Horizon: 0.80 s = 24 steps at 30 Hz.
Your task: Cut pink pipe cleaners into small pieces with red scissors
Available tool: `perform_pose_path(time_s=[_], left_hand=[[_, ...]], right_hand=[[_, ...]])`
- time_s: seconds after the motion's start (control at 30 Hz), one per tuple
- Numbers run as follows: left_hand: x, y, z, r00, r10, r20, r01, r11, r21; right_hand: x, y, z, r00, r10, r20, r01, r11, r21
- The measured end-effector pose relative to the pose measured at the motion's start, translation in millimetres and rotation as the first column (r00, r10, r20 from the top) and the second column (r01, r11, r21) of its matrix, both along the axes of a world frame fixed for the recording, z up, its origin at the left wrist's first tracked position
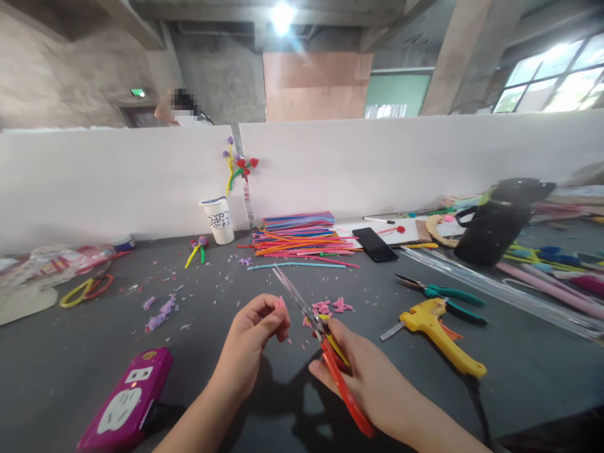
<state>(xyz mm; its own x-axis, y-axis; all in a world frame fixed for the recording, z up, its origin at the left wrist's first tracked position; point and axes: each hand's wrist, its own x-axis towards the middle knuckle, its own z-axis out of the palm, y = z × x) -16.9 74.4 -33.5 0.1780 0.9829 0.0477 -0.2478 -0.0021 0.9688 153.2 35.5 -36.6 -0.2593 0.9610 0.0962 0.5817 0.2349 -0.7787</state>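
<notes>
Between thumb and fingers, my left hand pinches a small pink piece, mostly hidden by the fingertips. My right hand is closed round the red and yellow handles of a pair of scissors. Their blades point up and left, just to the right of the pink piece and apart from it. Several cut pink pieces lie on the table behind the scissors. Farther left is a small heap of purple pieces, with tiny scraps scattered around.
A bundle of coloured pipe cleaners lies at the back beside a phone. At right are a yellow glue gun, pliers and a black jug. A purple power strip sits front left; a paper cup stands behind.
</notes>
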Motion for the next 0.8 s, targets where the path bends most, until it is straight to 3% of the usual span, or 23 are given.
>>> perform_pose_path(time_s=[0.33,0.6,0.8], left_hand=[[-2,2,1.3,0.991,0.074,0.110,-0.068,0.996,-0.055],[-3,2,2.2,0.983,0.089,0.158,-0.087,0.996,-0.020],[-1,0,1.3,0.992,0.010,0.125,-0.009,1.000,-0.012]], right_hand=[[4,3,3.4,0.974,-0.140,0.179,0.113,0.982,0.154],[2,6,-4.7,0.967,-0.113,0.227,0.069,0.979,0.194],[-2,3,-9.3,0.968,-0.117,0.220,0.072,0.977,0.203]])
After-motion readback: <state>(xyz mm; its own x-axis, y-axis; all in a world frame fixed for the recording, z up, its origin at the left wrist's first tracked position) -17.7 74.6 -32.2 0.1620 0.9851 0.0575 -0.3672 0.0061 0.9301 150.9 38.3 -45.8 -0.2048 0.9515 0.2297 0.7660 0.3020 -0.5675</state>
